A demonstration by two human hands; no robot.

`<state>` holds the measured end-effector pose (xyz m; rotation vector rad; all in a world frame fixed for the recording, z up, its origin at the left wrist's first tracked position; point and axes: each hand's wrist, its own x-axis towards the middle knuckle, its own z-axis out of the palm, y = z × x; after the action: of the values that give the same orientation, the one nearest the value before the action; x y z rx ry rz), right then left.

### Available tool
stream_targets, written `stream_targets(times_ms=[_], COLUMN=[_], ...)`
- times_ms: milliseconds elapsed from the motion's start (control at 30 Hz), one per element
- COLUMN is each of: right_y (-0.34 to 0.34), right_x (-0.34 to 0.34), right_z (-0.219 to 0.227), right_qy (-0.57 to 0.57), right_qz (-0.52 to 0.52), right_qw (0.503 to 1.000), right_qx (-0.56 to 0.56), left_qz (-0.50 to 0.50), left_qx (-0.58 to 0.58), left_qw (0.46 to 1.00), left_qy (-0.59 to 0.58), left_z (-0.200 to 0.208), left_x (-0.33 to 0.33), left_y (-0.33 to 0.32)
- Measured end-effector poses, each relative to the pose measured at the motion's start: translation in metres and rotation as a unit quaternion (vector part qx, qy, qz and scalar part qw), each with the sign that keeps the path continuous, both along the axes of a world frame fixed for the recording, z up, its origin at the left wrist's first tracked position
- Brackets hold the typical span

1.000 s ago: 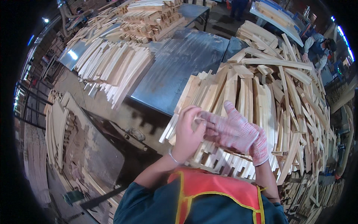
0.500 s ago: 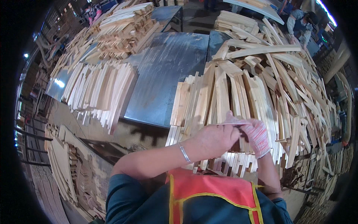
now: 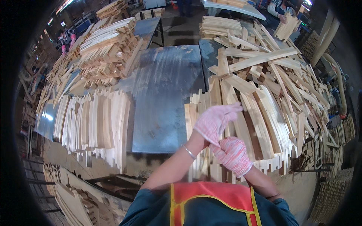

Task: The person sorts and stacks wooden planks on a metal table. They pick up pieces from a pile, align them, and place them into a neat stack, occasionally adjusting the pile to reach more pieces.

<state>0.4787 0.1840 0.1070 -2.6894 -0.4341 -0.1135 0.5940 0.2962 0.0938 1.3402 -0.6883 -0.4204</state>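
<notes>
My left hand [image 3: 218,119] wears a pale pink work glove, its fingers stretched out toward the right. A metal bangle [image 3: 188,151] circles that wrist. My right hand [image 3: 233,153], in a red-and-white knitted glove, is closed on the cuff of the left glove [image 3: 211,136], just below the left palm. Beneath both hands lies a row of wooden strips [image 3: 260,122], side by side; the hands and forearms hide part of it.
A dark metal tabletop [image 3: 166,98] spans the middle. Wooden strips [image 3: 94,120] lie in a row at left, with a stacked pile [image 3: 109,49] behind. Loose strips [image 3: 279,75] heap up at right. A co-worker [image 3: 281,9] holds wooden pieces [image 3: 287,27] at the far right.
The left hand was bare and now has a glove on. The right hand has moved down to its cuff. My view has shifted, and the co-worker now holds up wooden pieces.
</notes>
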Motion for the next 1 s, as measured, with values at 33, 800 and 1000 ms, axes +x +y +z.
stream_targets(times_ms=[33,800,1000], right_y=[0.015,0.051,0.002], right_x=[0.004,0.081,0.242], right_z=[-0.002,-0.019,0.009], right_qy=[0.0,0.144,-0.05], right_qz=[0.021,0.089,-0.207], right_qw=[0.999,0.982,0.955], right_qx=[-0.034,0.088,-0.208], left_qz=[0.044,0.101,0.139], left_qx=[0.124,0.113,-0.051], left_qw=[0.982,0.981,0.916], left_qy=[-0.138,0.12,0.372], left_z=[-0.012,-0.095,-0.145], left_x=[0.002,0.14,0.24], left_y=[0.012,0.051,0.055])
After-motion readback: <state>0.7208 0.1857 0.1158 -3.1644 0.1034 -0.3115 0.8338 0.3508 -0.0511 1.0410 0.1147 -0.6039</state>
